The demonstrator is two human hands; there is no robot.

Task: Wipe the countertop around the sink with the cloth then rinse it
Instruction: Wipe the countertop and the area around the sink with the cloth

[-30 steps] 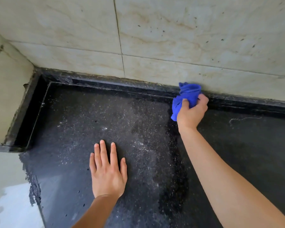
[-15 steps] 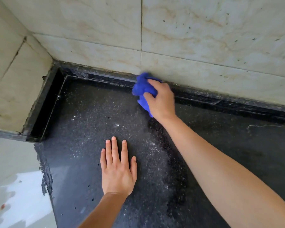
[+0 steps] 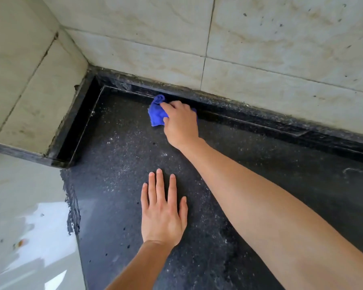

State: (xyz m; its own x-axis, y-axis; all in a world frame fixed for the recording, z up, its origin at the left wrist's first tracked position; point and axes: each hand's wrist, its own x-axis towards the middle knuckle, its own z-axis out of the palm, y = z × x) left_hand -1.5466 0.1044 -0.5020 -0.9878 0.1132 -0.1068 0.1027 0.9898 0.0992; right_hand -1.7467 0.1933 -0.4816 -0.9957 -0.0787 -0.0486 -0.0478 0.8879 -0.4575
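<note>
A bunched blue cloth (image 3: pixel 156 114) lies on the black speckled countertop (image 3: pixel 117 155), close to the raised black back ledge (image 3: pixel 249 114). My right hand (image 3: pixel 180 124) grips the cloth from the right, its fingers curled over it and hiding part of it. Nearer to me, my left hand (image 3: pixel 162 210) rests flat on the countertop with its fingers straight and together. No sink is in view.
Beige tiled walls (image 3: pixel 260 59) meet in a corner at the upper left, above the black ledge. The countertop's left end (image 3: pixel 71 206) has a rough edge, with a pale glossy floor (image 3: pixel 29 227) beyond it. A thin pale thread (image 3: pixel 356 170) lies at far right.
My right hand has slid the blue cloth leftward along the back ledge toward the corner. My left hand has stayed flat on the countertop.
</note>
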